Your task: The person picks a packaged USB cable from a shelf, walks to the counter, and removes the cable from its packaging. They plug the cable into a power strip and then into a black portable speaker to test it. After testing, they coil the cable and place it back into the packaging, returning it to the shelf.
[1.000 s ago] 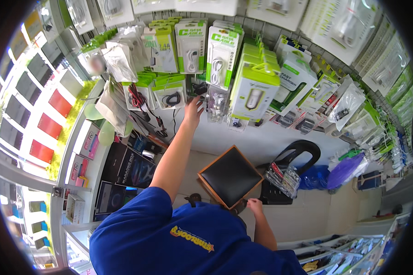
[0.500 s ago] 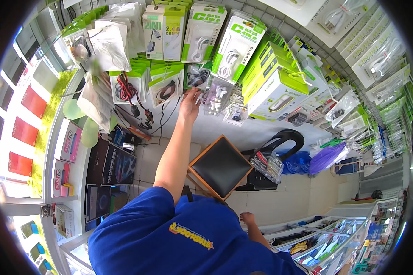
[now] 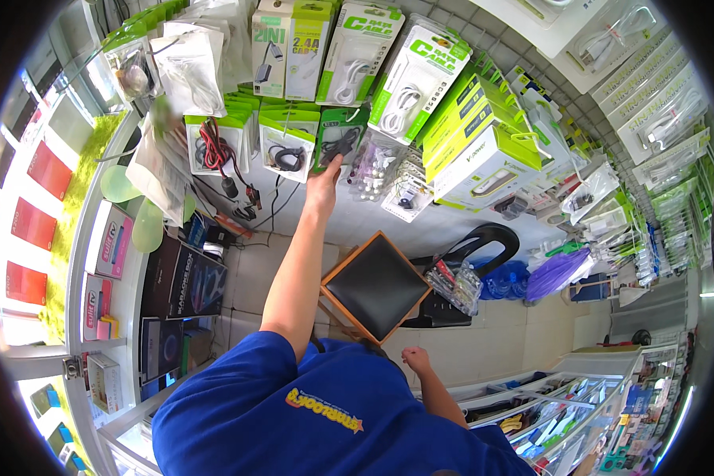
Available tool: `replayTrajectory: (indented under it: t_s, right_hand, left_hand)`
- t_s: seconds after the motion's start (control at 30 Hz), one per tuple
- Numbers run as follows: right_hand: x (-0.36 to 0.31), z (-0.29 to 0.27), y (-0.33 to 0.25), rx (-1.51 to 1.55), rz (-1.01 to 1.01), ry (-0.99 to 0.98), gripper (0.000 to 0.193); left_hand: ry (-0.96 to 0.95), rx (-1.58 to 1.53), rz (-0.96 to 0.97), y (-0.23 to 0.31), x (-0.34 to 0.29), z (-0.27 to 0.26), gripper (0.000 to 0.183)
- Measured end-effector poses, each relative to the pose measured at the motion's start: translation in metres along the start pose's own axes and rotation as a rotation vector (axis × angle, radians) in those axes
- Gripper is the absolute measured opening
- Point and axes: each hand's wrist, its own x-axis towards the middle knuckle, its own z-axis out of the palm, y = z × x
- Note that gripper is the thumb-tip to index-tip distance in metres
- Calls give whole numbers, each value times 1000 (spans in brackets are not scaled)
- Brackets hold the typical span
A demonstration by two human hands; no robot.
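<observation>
My left hand [image 3: 323, 186] reaches up to the hanging goods and grips the lower edge of a green-backed clear pack [image 3: 341, 136] with a coiled black cable inside. Its fingers are closed on that edge and partly hide it. Just left of it hangs a pack with a black cable [image 3: 287, 156]; just right, a clear bag of small white and purple pieces [image 3: 374, 168]. Above are white-and-green cable boxes [image 3: 355, 59]. My right hand [image 3: 415, 359] hangs low with fingers curled, near the black-topped stool [image 3: 381, 285], and nothing shows in it.
Yellow-green boxes [image 3: 484, 159] jut from the wire rack on the right. Below stand a black chair [image 3: 492, 238] and a purple bundle [image 3: 558, 272]. A glass display case [image 3: 563, 412] lies lower right; dark speaker boxes [image 3: 198, 282] fill the left shelf.
The green-backed pack has turned flatter toward me, showing more of its green face, with my left hand at its lower edge. My right hand has shifted slightly up and left.
</observation>
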Motion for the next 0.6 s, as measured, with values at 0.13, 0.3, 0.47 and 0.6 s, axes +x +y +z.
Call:
replayTrajectory:
  t_s: [0.13,0.3,0.47,0.6]
  right_hand:
    - [4,2,-16,20,-15,17,22]
    - [3,2,-27,-35,-120,-6,22]
    - [9,8,-36,-130,-210,-52,31]
    - [17,16,-50,-83,-252,-10,33]
  left_hand:
    - [120,283,146,10,-44,10,19]
    - [151,411,301,39,-98,18,22]
    - [62,330,400,72,-108,23,27]
    - [73,321,338,74,-112,29,22]
